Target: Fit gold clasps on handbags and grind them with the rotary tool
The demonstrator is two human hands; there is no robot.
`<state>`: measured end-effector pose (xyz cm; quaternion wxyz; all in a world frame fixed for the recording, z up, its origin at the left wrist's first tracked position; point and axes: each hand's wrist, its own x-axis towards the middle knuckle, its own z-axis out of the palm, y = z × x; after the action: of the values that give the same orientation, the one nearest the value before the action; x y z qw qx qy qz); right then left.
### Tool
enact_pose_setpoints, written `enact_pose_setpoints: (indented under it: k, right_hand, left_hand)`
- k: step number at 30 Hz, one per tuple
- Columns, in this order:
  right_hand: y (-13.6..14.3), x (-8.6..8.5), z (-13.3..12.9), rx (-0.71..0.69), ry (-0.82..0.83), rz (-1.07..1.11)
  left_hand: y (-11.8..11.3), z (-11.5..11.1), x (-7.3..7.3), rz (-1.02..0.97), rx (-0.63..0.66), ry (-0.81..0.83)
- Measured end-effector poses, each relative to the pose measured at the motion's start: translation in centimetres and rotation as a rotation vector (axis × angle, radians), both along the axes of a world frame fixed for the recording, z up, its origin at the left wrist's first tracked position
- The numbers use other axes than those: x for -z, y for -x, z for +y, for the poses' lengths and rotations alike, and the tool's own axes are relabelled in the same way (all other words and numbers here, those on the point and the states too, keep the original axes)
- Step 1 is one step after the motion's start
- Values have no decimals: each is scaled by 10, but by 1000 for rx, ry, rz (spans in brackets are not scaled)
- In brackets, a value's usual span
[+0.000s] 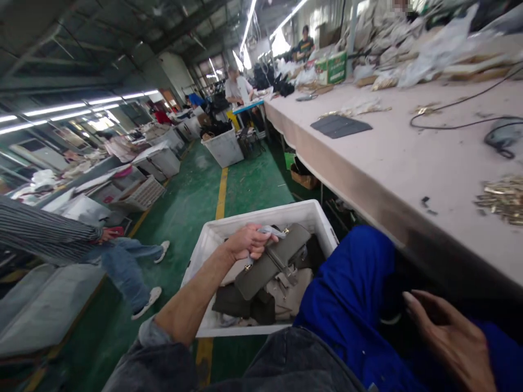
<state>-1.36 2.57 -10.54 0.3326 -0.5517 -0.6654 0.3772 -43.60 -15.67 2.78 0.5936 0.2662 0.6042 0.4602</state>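
Note:
My left hand [249, 242] is closed around the wrapped handle of a dark olive-grey handbag [259, 274]. The bag sits tilted on top of other bags in a white plastic bin [265, 211] on the floor. A beige bag [296, 294] lies below it in the bin, along with darker ones partly covered. At the lower right, my right hand [453, 340] hovers over my blue-clad leg, fingers loosely curved and apart, with nothing in it.
To the right, a long table [408, 179] carries a dark flat panel [341, 126], a pile of small metal parts [504, 198] and a black cable. Someone in a striped sleeve [49, 231] walks on the left. Another bin [224, 148] stands farther up the green aisle.

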Motion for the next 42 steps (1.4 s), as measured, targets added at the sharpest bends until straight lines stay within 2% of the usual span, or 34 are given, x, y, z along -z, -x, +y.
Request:
enact_pose_setpoints:
  k: [2, 4, 6, 9, 11, 13, 17, 20, 22, 24, 26, 29, 31, 33, 36, 39, 42]
  right_hand:
    - [5, -18, -10, -51, 41, 85]
    - [9, -36, -17, -174, 0, 211]
    - [10, -53, -22, -306, -80, 300]
    - [2, -74, -27, -429, -138, 297]
    - [-8, -81, -31, -449, -106, 218]
    - [-21, -80, -35, -424, -37, 133]
    - [-50, -61, -46, -273, 94, 197]
    - [-69, -46, -55, -199, 196, 301]
    - [-79, -42, -62, -151, 242, 322]
    - [-86, -41, -70, -91, 237, 351]
    - [-93, -43, -79, -61, 189, 408]
    - [-100, -42, -98, -76, 18, 533]
    - [-101, -38, -117, -64, -155, 586]
    - [-101, -31, -137, -31, -307, 574]
    - [-101, -21, -165, -8, -409, 495]
    - [-104, -17, -178, -34, -418, 442]
    - [-107, -19, -177, -51, -401, 426]
  left_hand:
    - [-20, 18, -33, -153, 134, -31]
    - [-43, 36, -57, -292, 267, -45]
    - [-68, 56, -73, -384, 387, -47]
    - [-107, 89, -84, -482, 562, -22]
    - [-131, 113, -82, -503, 653, 14]
    - [-151, 139, -73, -479, 709, 65]
    - [-183, 186, -36, -324, 769, 165]
    - [-205, 212, -7, -263, 821, 193]
    - [-220, 219, 0, -227, 855, 194]
    - [-236, 212, -10, -197, 861, 154]
    - [-250, 189, -36, -104, 871, 9]
    - [-263, 130, -78, 499, 1086, -588]
    - [-267, 89, -90, 718, 1295, -773]
    - [-266, 57, -86, 758, 1459, -840]
    - [-264, 30, -60, 696, 1600, -830]
    - [-262, 19, -41, 644, 1600, -798]
    - [-264, 14, -42, 757, 1549, -805]
